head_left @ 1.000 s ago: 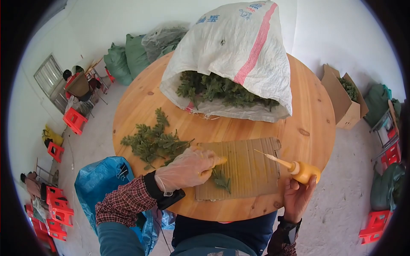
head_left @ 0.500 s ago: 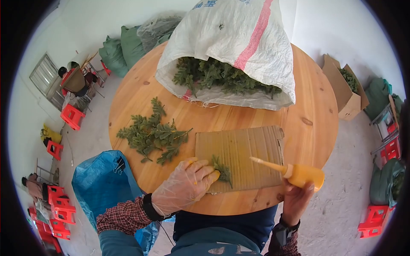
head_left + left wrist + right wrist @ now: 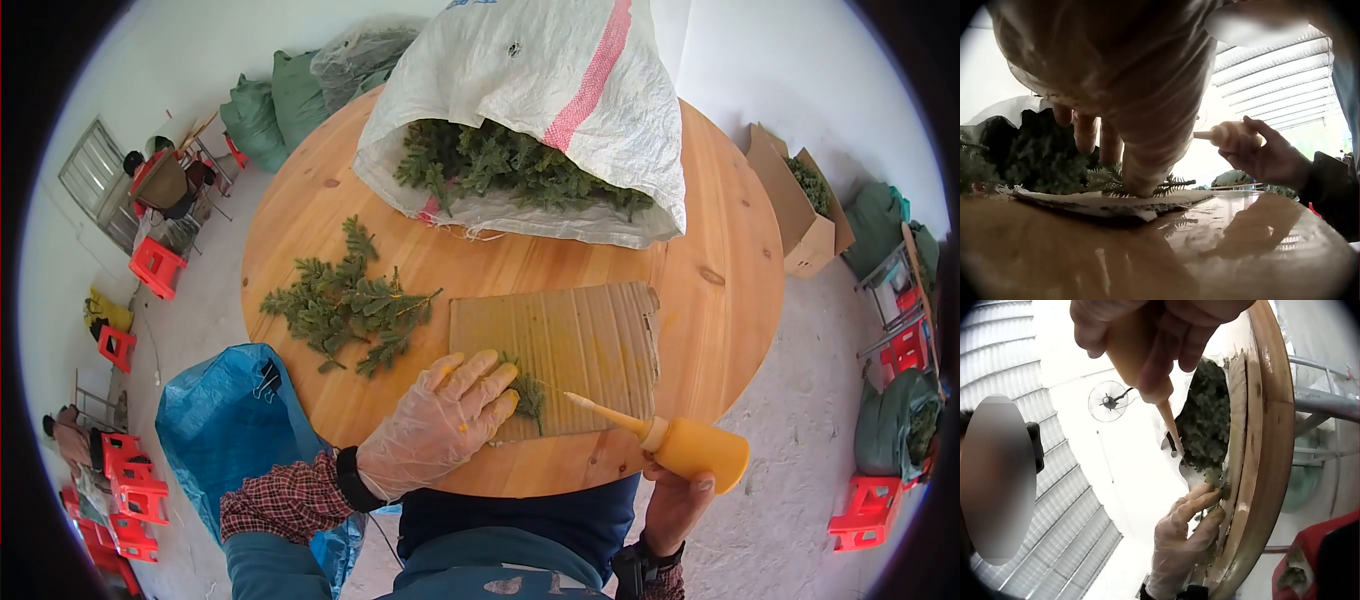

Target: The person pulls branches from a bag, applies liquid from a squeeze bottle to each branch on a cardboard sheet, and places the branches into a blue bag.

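Observation:
My left hand [image 3: 440, 420], in a clear glove stained yellow at the fingertips, rests at the left edge of a corrugated cardboard sheet [image 3: 590, 335]. Its fingers stretch out, and the tips touch a small green sprig [image 3: 528, 400] lying on the sheet. In the left wrist view a gloved digit presses down over the sprig [image 3: 1110, 181]. My bare right hand [image 3: 680, 500] grips a yellow squeeze bottle [image 3: 705, 455] with a long thin nozzle. The bottle is tilted above the right side of the cardboard, its nozzle pointing left toward the sprig.
Loose green sprigs [image 3: 350, 300] lie left of the cardboard on the round wooden table [image 3: 720, 340]. A white woven sack [image 3: 480, 75] full of greenery stands behind. A blue bag [image 3: 215, 420] hangs at the left edge. Red stools [image 3: 155, 265] and a cardboard box [image 3: 795, 215] are farther off.
My left hand has shifted from over the cardboard toward its left edge and spread its fingers beside the sprig. The bottle has swung lower and closer to the sprig.

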Available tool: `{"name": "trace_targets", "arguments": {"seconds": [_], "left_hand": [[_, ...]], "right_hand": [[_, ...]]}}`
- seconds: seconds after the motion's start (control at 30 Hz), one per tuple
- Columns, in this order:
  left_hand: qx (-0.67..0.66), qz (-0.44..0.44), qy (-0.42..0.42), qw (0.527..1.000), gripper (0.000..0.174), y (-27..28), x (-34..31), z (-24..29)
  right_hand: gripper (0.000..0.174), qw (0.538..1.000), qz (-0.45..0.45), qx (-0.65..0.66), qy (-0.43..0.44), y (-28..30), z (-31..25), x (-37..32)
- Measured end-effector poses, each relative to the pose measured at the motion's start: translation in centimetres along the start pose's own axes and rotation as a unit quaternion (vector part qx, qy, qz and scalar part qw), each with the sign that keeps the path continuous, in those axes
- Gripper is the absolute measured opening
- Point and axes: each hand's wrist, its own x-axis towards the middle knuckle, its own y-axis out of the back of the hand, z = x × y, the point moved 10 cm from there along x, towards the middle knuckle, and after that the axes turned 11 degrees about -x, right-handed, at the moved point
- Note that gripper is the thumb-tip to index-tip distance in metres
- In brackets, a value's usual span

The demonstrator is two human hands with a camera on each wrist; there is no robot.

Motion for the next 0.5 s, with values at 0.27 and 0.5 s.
{"name": "trace_targets", "arguments": {"seconds": [0.27, 0.5], "left_hand": [[-0.001, -0.035, 0.007, 0.999, 0.032, -1.2, 0.3, 0.2], [0.017, -0.085, 0.007, 0.996, 0.032, -2.4, 1.6, 0.4]], "right_hand": [[0.082, 0.993, -0.015, -0.108, 0.054, -2.4, -4.0, -0.8], [0.088, 0.996, -0.03, -0.086, 0.024, -2.9, -3.5, -1.7]]}}
